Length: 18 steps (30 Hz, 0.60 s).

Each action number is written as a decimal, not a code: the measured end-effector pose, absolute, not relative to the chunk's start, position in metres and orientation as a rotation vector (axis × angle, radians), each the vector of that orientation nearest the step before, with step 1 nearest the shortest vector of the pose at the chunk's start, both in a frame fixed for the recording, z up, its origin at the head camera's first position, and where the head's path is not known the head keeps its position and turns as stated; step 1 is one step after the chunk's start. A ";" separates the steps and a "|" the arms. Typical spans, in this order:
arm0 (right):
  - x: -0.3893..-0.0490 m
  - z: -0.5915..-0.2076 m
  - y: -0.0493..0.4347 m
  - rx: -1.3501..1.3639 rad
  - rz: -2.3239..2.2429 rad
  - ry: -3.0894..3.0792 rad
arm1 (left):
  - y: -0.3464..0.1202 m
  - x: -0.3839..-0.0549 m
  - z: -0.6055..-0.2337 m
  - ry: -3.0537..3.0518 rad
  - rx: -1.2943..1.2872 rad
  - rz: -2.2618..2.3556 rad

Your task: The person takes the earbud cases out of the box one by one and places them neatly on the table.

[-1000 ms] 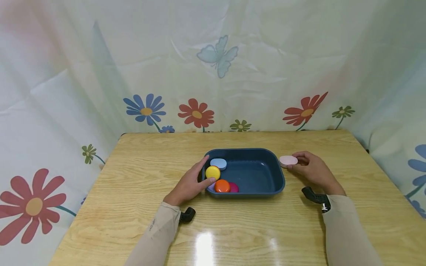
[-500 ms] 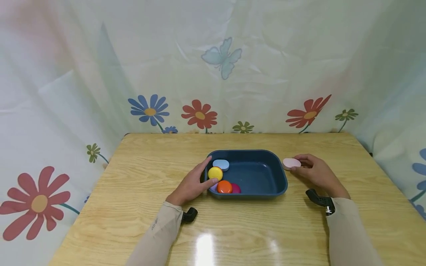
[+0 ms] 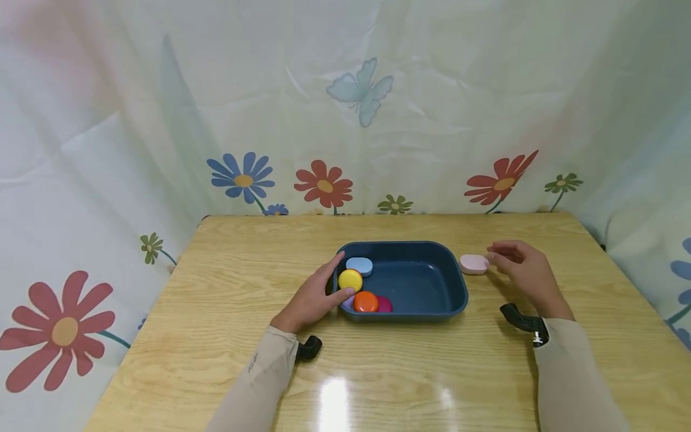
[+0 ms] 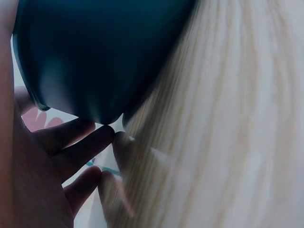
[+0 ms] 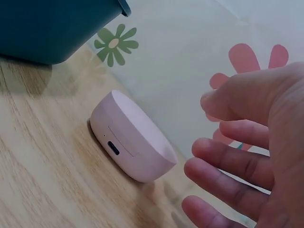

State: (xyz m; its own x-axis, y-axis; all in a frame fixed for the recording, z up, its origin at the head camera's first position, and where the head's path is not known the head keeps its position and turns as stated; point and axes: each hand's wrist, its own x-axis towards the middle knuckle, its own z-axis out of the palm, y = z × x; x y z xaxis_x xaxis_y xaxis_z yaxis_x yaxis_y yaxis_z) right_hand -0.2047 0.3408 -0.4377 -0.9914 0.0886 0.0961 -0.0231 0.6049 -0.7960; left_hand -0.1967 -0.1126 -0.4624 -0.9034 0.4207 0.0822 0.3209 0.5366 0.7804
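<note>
On the table, just right of a dark blue plastic bin (image 3: 418,287), sits a pale pink earbud charging case (image 3: 473,264). Its charging port and lid seam show on the pink case (image 5: 133,137) in the right wrist view. My right hand (image 3: 531,277) is beside the case, fingers spread and apart from it. With the thumb over the rim and the fingers outside, my left hand (image 3: 309,303) grips the bin's left end. Inside lie a light blue case (image 3: 358,266), a yellow round case (image 3: 350,280), an orange round one (image 3: 366,302), a magenta piece (image 3: 384,304) and a partly hidden lilac piece.
The wooden table (image 3: 243,258) extends around the bin on all sides. A flowered curtain (image 3: 259,108) hangs along its back and sides. A black wrist mount (image 3: 523,319) projects from the right sleeve, and another (image 3: 309,348) from the left.
My right hand has let go of the pink case and drawn back to the right. The case stays beside the bin. My left hand keeps its hold on the bin.
</note>
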 end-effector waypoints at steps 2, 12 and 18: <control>-0.205 -0.437 0.341 -0.050 1.354 -2.699 | -0.113 -0.196 -0.462 2.650 0.643 1.311; -0.206 -0.422 0.331 0.092 1.519 -2.608 | -0.113 -0.196 -0.461 2.654 0.648 1.321; -0.207 -0.416 0.318 0.270 1.674 -2.515 | -0.112 -0.195 -0.462 2.652 0.652 1.327</control>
State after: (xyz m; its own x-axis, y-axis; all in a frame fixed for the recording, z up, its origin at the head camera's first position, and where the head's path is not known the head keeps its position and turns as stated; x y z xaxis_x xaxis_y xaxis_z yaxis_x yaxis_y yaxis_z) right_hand -0.2073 0.3183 -0.4163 -0.9783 -0.0875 0.1879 -0.2071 0.3770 -0.9028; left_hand -0.1949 -0.1119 -0.4618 -0.9026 0.4198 0.0956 0.3282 0.5272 0.7838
